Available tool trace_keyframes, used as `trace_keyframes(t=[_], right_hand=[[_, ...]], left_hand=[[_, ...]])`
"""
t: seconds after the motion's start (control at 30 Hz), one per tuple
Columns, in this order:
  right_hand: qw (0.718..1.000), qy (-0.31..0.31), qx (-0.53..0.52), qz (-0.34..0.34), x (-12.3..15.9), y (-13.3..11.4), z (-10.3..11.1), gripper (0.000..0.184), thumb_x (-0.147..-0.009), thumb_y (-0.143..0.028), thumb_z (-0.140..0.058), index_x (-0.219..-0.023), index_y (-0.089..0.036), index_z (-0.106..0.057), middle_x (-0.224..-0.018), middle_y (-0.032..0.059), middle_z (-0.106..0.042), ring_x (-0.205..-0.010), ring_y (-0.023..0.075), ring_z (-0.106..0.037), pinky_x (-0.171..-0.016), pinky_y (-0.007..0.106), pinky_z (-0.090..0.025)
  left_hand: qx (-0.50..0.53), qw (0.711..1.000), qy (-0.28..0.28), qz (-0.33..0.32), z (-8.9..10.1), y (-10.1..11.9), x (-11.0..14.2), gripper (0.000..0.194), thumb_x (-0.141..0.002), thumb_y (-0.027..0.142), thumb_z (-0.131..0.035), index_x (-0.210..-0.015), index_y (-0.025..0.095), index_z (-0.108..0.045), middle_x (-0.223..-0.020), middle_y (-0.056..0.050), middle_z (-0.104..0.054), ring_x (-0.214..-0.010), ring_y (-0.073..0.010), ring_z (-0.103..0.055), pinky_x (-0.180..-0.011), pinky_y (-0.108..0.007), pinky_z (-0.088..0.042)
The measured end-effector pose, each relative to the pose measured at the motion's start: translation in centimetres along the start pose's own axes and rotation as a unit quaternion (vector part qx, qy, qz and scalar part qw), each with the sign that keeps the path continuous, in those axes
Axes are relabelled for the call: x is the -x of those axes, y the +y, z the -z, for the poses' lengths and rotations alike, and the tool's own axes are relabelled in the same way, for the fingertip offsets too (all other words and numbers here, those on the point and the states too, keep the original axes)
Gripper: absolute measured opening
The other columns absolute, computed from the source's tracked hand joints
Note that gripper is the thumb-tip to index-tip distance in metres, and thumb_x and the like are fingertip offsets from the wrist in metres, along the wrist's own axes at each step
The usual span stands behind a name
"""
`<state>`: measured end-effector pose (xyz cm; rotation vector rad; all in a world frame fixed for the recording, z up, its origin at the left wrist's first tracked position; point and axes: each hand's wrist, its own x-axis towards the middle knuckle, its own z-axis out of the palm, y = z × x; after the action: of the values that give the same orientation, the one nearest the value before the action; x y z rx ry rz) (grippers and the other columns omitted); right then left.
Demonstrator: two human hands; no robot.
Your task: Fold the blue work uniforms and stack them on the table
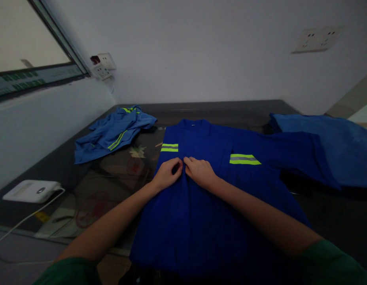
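Note:
A dark blue work jacket [237, 213] with yellow-green and grey reflective strips lies front up on the dark table, its collar toward the wall. My left hand [168, 173] pinches the front edge of the jacket, thumb and forefinger curled into a ring. Close beside it, my right hand [199, 170] grips the same front placket with bent fingers. Both hands meet at chest height, between the two reflective strips. The fingertips cover whatever small part of the placket lies under them. One sleeve stretches out to the right; the other sleeve cannot be seen.
A crumpled lighter blue garment [112, 132] with reflective strips lies at the back left. Folded blue cloth [328, 146] lies on the right, partly under the sleeve. A white device [32, 191] with a cable sits at the left edge. Sockets [318, 39] are on the wall.

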<state>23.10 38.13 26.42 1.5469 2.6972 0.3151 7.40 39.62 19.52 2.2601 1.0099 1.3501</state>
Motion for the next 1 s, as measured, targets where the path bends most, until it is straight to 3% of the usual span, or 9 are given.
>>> trace_keyframes(t=[0.2,0.37,0.5,0.67,0.83,1.0], right_hand=[[0.998,0.019,-0.057,-0.014,0.3,0.7,-1.0,0.025,-0.097,-0.025,-0.037,-0.102,-0.019,-0.060,-0.103,0.0063,-0.064,-0.087,0.0185,-0.064,-0.071,0.028,-0.048],[0.991,0.071,-0.089,0.078,2.7,1.8,-2.1,0.019,-0.093,-0.020,-0.049,-0.101,-0.014,-0.065,-0.105,0.0099,-0.062,-0.099,0.0199,-0.057,-0.088,0.033,-0.047],[0.985,0.101,-0.035,0.132,4.4,2.1,-2.8,0.028,-0.089,-0.018,-0.055,-0.116,-0.014,-0.063,-0.117,0.0150,-0.060,-0.105,0.0249,-0.055,-0.090,0.042,-0.048],[0.984,0.095,-0.007,0.148,5.2,2.0,-2.7,0.031,-0.090,-0.018,-0.053,-0.119,-0.013,-0.062,-0.119,0.0146,-0.062,-0.105,0.0255,-0.057,-0.089,0.042,-0.051],[0.981,0.102,-0.046,0.161,5.9,2.3,-2.7,0.034,-0.091,-0.016,-0.048,-0.122,-0.013,-0.061,-0.117,0.0127,-0.065,-0.107,0.0225,-0.060,-0.094,0.038,-0.051],[0.973,0.095,-0.081,0.193,6.3,3.0,-3.0,0.037,-0.090,-0.012,-0.044,-0.124,-0.011,-0.060,-0.123,0.0124,-0.063,-0.115,0.0212,-0.058,-0.100,0.038,-0.047]], left_hand=[[-0.005,1.000,-0.019,-0.010,0.1,0.2,0.1,0.005,-0.084,0.017,-0.050,-0.080,0.018,-0.053,-0.076,0.000,-0.058,-0.072,-0.0133,-0.056,-0.070,-0.025,-0.045],[-0.009,1.000,-0.010,-0.010,0.1,0.1,0.1,0.002,-0.084,0.020,-0.056,-0.085,0.018,-0.055,-0.079,0.000,-0.059,-0.075,-0.0136,-0.057,-0.072,-0.026,-0.047],[-0.021,0.999,-0.001,-0.025,-0.2,-0.2,0.1,0.007,-0.085,0.022,-0.059,-0.092,0.018,-0.058,-0.088,-0.003,-0.063,-0.084,-0.0157,-0.060,-0.078,-0.029,-0.049],[-0.060,0.996,-0.008,-0.063,-0.5,-0.5,0.4,0.009,-0.089,0.023,-0.057,-0.095,0.019,-0.062,-0.096,-0.005,-0.065,-0.094,-0.0169,-0.061,-0.086,-0.032,-0.049],[-0.149,0.983,-0.033,-0.103,-0.8,-0.3,0.4,0.013,-0.092,0.025,-0.053,-0.099,0.020,-0.063,-0.099,-0.005,-0.065,-0.095,-0.0182,-0.060,-0.083,-0.032,-0.050],[-0.169,0.979,-0.057,-0.100,-0.9,0.0,-0.1,0.024,-0.092,0.021,-0.050,-0.114,0.020,-0.059,-0.113,-0.009,-0.062,-0.108,-0.0220,-0.055,-0.092,-0.039,-0.046]])
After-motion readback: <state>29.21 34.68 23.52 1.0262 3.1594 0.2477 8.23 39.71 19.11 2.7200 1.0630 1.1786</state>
